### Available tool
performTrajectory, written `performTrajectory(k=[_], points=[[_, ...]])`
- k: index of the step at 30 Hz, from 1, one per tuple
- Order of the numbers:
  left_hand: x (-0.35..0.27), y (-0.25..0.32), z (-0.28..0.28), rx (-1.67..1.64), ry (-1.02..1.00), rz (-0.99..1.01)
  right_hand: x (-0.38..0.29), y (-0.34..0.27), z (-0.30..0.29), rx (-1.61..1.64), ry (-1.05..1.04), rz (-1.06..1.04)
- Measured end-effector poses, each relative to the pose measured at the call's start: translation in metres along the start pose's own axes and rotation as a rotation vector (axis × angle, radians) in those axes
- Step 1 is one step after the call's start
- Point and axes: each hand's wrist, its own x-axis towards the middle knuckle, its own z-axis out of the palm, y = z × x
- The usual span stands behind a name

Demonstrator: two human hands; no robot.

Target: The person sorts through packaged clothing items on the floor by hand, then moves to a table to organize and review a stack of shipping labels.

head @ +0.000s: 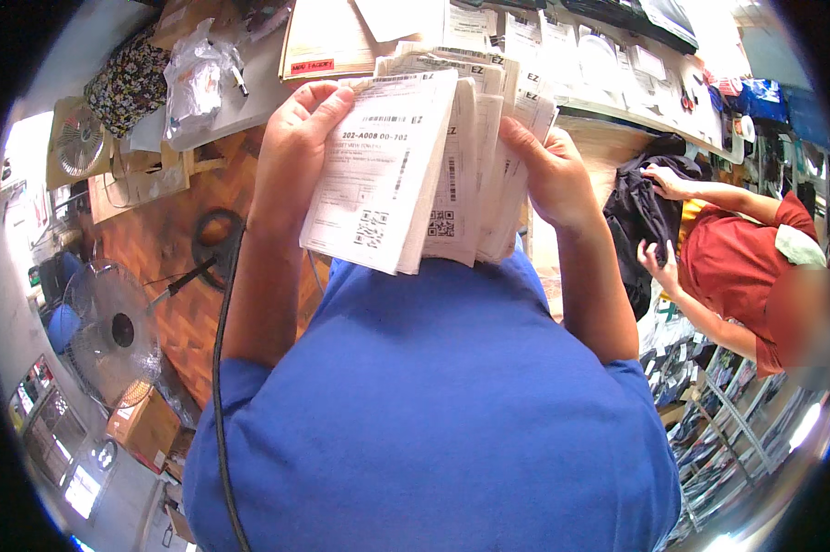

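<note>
My left hand [311, 124] grips the upper left corner of a printed paper label sheet [384, 172], thumb on its face. Barcodes and a square printed code show on it. My right hand [549, 172] holds a fanned stack of similar label sheets [453, 172] by its right side, the thumb in front. The sheet in my left hand lies in front of the fan and overlaps it. Both hands are raised before my chest. Behind the papers, at the table's edge, a cardboard box [328, 41] bears a red label.
More printed papers [532, 41] cover the white table [663, 117]; scissors [687, 102] lie at its right. A plastic bag [197, 83] is at the left. A co-worker [739, 262] at the right handles a dark garment [639, 214]. A standing fan [111, 331] and a black cable [219, 386] are at my left.
</note>
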Motion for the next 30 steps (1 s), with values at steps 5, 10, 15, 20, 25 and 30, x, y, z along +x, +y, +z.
performTrajectory(k=[5,10,15,20,25,30], points=[[0.005,0.007,-0.004,0.014,-0.055,-0.093,0.002,0.002,-0.002,0.034,-0.016,-0.005],[0.007,0.006,-0.006,0.001,-0.079,-0.112,0.004,0.002,-0.001,0.023,0.000,-0.005],[0.011,0.004,-0.008,-0.039,-0.102,-0.125,0.005,0.002,-0.002,0.035,-0.017,0.001],[0.017,0.001,-0.023,-0.260,-0.294,-0.226,0.006,0.000,-0.002,0.024,-0.007,-0.002],[0.032,-0.027,-0.049,-0.854,-0.639,-0.371,0.009,-0.001,-0.001,0.015,-0.015,-0.003],[0.038,-0.034,-0.052,-0.952,-0.730,-0.361,0.010,0.000,-0.001,0.016,0.005,-0.015]])
